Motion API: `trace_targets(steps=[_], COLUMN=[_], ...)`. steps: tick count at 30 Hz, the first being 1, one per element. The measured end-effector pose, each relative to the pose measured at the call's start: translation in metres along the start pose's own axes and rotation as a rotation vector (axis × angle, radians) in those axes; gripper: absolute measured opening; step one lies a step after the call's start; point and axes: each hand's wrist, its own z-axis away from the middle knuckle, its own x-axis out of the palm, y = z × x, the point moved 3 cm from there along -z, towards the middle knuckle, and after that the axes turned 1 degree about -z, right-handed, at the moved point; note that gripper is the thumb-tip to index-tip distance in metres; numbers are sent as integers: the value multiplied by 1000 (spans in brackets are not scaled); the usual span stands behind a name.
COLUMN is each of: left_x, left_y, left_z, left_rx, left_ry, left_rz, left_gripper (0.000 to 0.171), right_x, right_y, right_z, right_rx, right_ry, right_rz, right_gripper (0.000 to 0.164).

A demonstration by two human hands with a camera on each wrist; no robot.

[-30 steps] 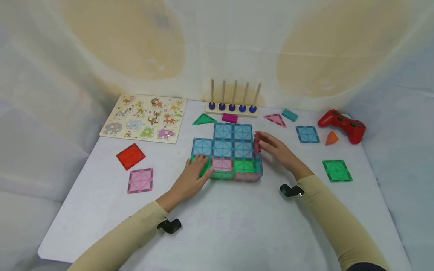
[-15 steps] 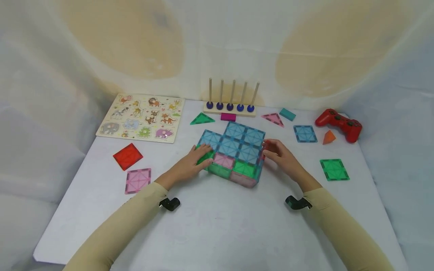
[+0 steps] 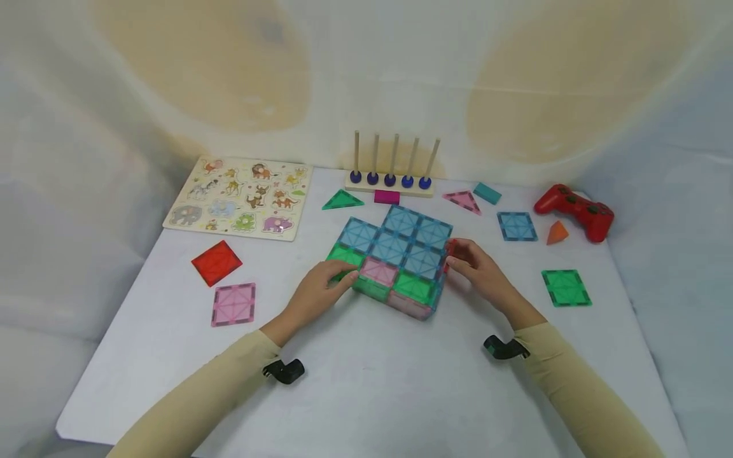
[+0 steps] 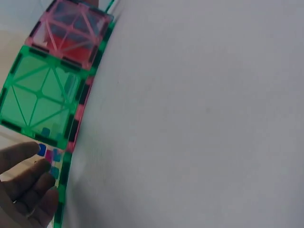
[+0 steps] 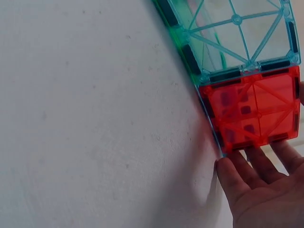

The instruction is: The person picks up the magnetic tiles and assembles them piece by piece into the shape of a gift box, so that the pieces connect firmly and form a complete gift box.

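A low box of see-through magnetic tiles (image 3: 391,247) stands askew mid-table, topped with blue, green and pink squares. Its front walls are a green tile (image 4: 40,97) and a pink tile (image 4: 71,33). My left hand (image 3: 315,294) is at the box's left front corner, fingers loosely bent beside the green wall in the left wrist view. At the right side, my right hand (image 3: 487,277) holds the red tile (image 5: 256,111) by its edge. That tile stands upright next to a blue wall tile (image 5: 240,33); part of my fingers is hidden behind it.
Behind the box are a peg stand (image 3: 389,184), a magenta block (image 3: 387,196) and a green triangle (image 3: 342,200). An animal puzzle board (image 3: 240,198), red tile (image 3: 217,263) and pink tile (image 3: 233,305) lie left. A red game controller (image 3: 574,212) and green tile (image 3: 566,287) lie right.
The tile box has turned clockwise, its front right corner swinging toward me. My left hand has drawn back from its top to the corner. My right hand has stayed with the red tile.
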Motion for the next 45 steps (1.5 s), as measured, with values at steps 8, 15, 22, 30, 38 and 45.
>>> trace_targets(steps=[8, 15, 22, 30, 38, 45], left_x=[2, 5, 6, 6, 4, 6], left_y=[8, 13, 13, 8, 3, 6], left_z=[12, 9, 0, -15, -28, -30], left_rx=[-158, -200, -207, -238, -222, -225], left_ry=[88, 109, 101, 106, 133, 129], left_rz=[119, 177, 224, 290, 298, 303], left_gripper=[50, 47, 47, 48, 47, 47], right_x=[-1, -1, 0, 8, 26, 3], right_y=[1, 0, 0, 5, 0, 4], right_z=[0, 3, 13, 33, 53, 38], right_rx=[1, -5, 12, 48, 101, 79], right_ry=[-7, 4, 61, 169, 222, 297], right_rz=[-15, -20, 0, -1, -4, 53], right_gripper=[61, 59, 58, 62, 63, 65])
